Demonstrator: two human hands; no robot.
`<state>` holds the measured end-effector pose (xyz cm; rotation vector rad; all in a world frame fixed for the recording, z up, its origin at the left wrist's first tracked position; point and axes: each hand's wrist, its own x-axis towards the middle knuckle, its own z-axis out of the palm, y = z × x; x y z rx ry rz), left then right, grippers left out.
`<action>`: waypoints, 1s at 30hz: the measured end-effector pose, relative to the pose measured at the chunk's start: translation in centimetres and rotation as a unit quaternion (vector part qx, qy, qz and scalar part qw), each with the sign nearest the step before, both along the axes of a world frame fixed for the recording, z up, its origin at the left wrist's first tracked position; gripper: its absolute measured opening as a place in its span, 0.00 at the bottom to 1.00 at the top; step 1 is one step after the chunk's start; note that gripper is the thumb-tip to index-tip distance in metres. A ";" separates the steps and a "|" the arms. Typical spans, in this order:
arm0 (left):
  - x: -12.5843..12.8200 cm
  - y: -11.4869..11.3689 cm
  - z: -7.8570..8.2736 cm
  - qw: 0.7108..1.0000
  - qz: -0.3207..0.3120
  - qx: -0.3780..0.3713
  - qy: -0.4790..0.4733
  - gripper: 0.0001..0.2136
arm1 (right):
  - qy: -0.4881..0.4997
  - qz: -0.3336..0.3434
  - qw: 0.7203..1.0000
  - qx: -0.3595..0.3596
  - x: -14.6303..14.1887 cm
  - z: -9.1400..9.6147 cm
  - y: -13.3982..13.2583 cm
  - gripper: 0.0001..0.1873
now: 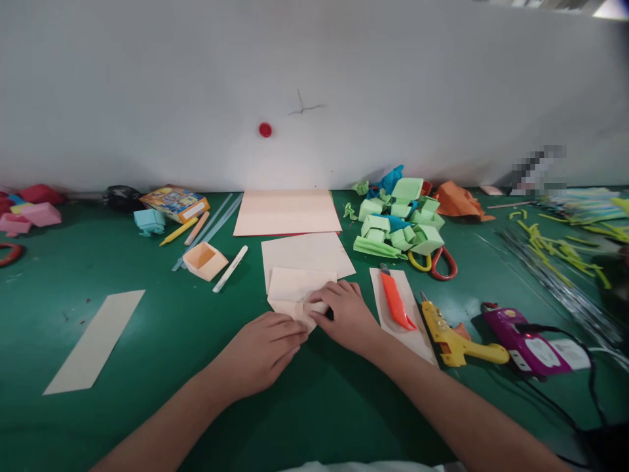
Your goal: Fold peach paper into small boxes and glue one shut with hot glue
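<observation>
The folded peach paper (293, 290) lies at the middle of the green table (162, 341), on a larger peach sheet (314, 254). The left hand (265, 351) rests flat, fingers together, fingertips pressing the paper's near corner. The right hand (346, 314) covers the paper's right side with bent fingers pressing down; whether it pinches a flap cannot be determined. Just right of the right hand, an orange utility knife (396, 303) lies on a paper strip (413, 337), beside a yellow glue gun (455, 335). Toward the far edge, green paper shapes (398, 226) are piled. To the left stands a small peach paper box (204, 260).
</observation>
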<state>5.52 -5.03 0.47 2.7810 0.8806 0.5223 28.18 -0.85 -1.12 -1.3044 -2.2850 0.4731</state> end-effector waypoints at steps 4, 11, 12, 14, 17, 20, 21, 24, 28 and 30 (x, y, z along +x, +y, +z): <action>0.1 -0.2 0.3 0.999 -0.005 0.017 0.041 0.16 | 0.002 -0.006 1.000 -0.002 0.0 0.0 0.0 0.06; 0.1 -0.6 0.0 0.998 0.000 0.002 0.065 0.17 | -0.004 -0.007 1.000 -0.005 0.0 0.1 0.0 0.06; 0.0 -0.7 -0.1 0.998 0.001 -0.002 0.068 0.17 | -0.005 -0.007 1.000 -0.004 0.1 0.1 0.0 0.06; -0.2 -0.8 -0.2 0.997 0.002 -0.008 0.076 0.18 | -0.003 -0.004 1.000 -0.004 0.2 0.1 0.0 0.06; -0.7 -1.1 -0.5 0.996 -0.009 -0.006 0.088 0.20 | 0.000 -0.001 1.000 -0.003 0.2 0.1 0.1 0.07; -0.8 -1.6 -0.6 0.994 -0.003 0.016 0.104 0.22 | -0.004 -0.003 1.000 -0.001 0.2 0.2 0.1 0.07; -0.7 -1.8 -0.6 0.994 0.007 0.025 0.106 0.22 | -0.007 -0.003 1.000 -0.001 0.2 0.2 0.1 0.08; -0.1 -2.5 -0.4 0.994 0.051 0.035 0.091 0.21 | -0.009 -0.003 1.000 -0.002 0.2 0.1 0.2 0.08; 0.8 -3.1 0.1 0.994 0.076 0.022 0.079 0.20 | -0.005 0.006 1.000 0.025 0.6 0.7 -0.1 0.11; 0.9 -3.1 0.3 0.994 0.077 0.013 0.082 0.20 | -0.009 0.019 0.998 0.058 1.1 1.3 -0.4 0.12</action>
